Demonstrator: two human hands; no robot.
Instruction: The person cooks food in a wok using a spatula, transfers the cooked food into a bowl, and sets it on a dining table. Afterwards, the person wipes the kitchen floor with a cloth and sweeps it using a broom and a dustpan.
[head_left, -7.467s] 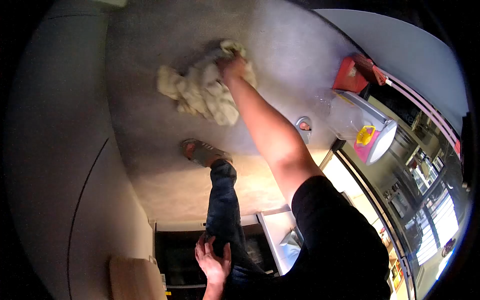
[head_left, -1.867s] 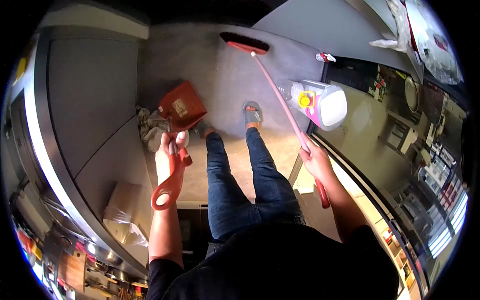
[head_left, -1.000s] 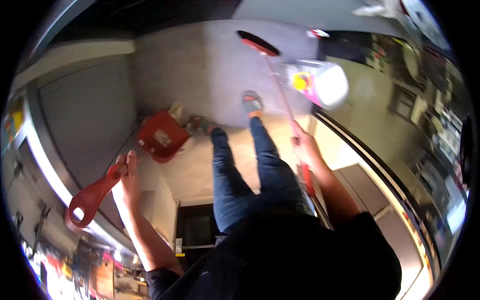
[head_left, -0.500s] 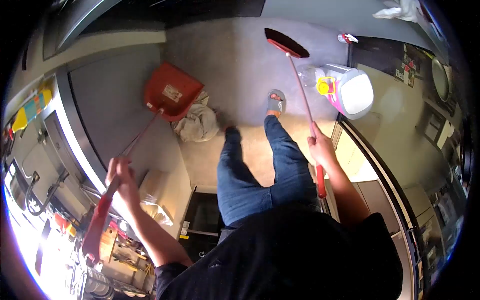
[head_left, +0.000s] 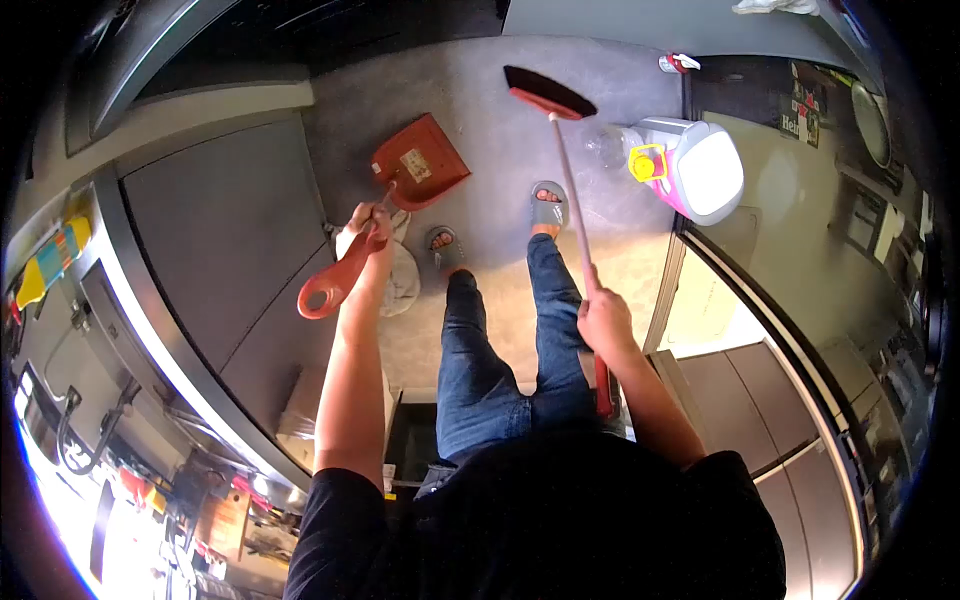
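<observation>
My left hand grips the red handle of a long-handled dustpan, its red pan out ahead of me at the upper middle. A pale crumpled cloth lies on the floor, partly hidden behind my left arm and the handle. Closed around the pole of a broom is my right hand. The broom has a red head with dark bristles, located at the top middle beyond my feet. Its red grip end reaches back near my thigh.
To the right stands a white and pink jug with a yellow cap, beside a clear plastic bottle. A red and white spray bottle is farther back. Grey cabinets line the left, and a dark-framed glass door the right.
My left hand has swung forward and to the right, carrying the dustpan away from the cabinet and the cloth. The broom and my right hand have shifted slightly left. My left foot has come forward.
</observation>
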